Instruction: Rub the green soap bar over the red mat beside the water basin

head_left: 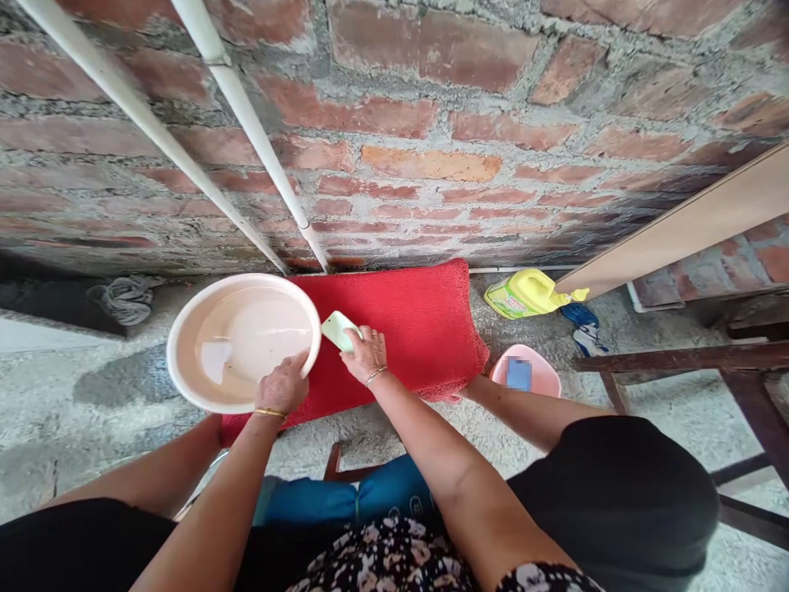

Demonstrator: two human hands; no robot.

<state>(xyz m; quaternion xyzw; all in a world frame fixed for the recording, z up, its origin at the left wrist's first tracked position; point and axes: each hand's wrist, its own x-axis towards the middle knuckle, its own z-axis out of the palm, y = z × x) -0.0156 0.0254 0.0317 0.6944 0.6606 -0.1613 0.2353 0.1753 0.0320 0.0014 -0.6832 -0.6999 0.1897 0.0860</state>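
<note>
My left hand grips the near right rim of a pale pink basin with clear water in it. The basin stands at the left, partly over a red cloth. My right hand is closed on a flat, pale green plastic piece with rounded corners and a small hole near its far end. Its underside is hidden, so I cannot tell its kind. It is over the red cloth, close to the basin's right rim. The cloth is spread flat over a low surface between my legs, and its right edge is lacy.
A yellow detergent jug and a small pink bowl with a blue item in it stand right of the cloth. Pipes run down the brick wall. A grey rag lies far left; a wooden frame stands right.
</note>
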